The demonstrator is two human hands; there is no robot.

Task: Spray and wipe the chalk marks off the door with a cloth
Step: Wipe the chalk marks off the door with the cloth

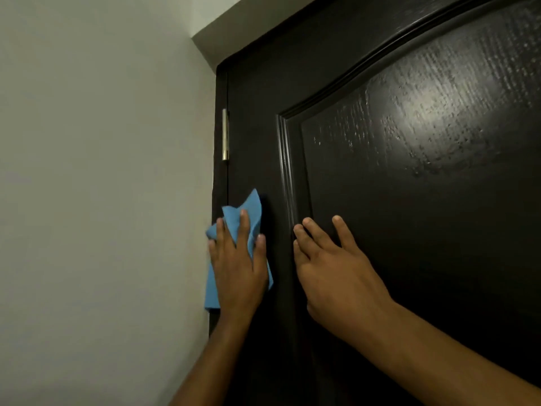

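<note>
Cloth (254,213) under our flat left hand (238,269) should press firmly along the door (380,215) edge; right hand (328,266) braces, fingers relaxed.

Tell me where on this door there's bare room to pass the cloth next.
Free: the raised panel above the right hand, and the flat strip between the hinge and the panel's moulding, above the blue cloth. Crowded: the lower strip, where the left hand presses the cloth beside the right hand.

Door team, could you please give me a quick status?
Left hand presses blue cloth flat near hinge. Right hand open on door panel. No chalk visible. Nothing obstructing.
</note>
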